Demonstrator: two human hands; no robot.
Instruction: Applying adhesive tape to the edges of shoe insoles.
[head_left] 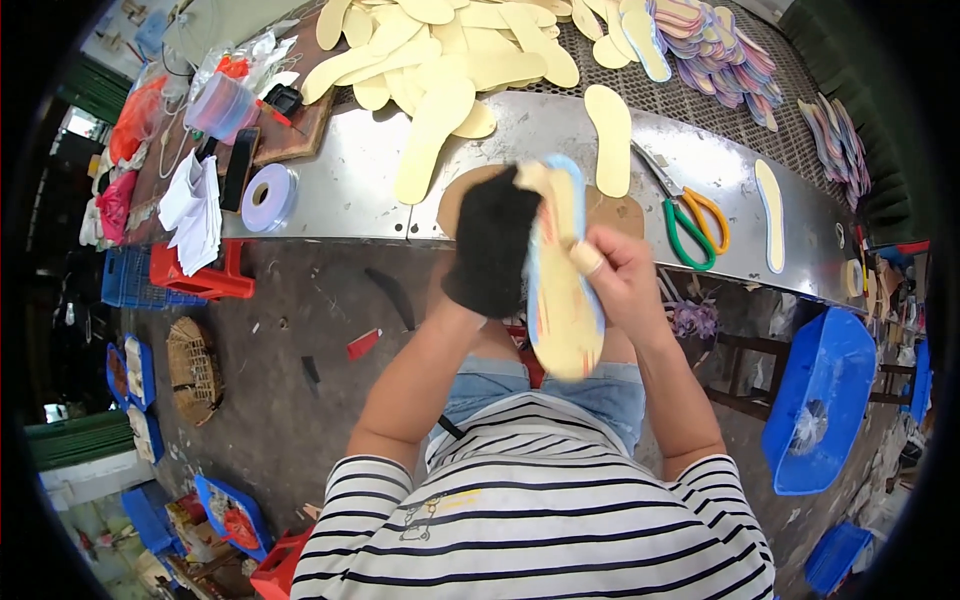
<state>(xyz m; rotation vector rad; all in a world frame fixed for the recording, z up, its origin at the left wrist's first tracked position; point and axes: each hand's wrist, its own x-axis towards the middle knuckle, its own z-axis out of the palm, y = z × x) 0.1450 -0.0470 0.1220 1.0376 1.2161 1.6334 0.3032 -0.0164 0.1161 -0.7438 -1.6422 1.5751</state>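
A pale yellow shoe insole point(565, 315) with a light blue edge hangs tilted over my lap, just off the table's near edge. My left hand point(495, 240), in a black glove, is closed on its upper left side; the fingertips look pale and are blurred. My right hand point(625, 275) grips the right edge, its covered thumb pressed on the yellow face. Behind lies a brown board point(615, 210), partly hidden by the hands. A plain yellow insole point(610, 145) and scissors point(690, 225) with green and orange handles lie to the right.
Many yellow insoles point(440, 100) are heaped at the back of the metal table point(530, 118), beside stacked multicoloured insoles point(725, 65). A finished-looking insole point(771, 215) lies at right. A tape roll point(270, 197) and phone point(238, 168) sit left. A blue tub point(820, 400) stands at lower right.
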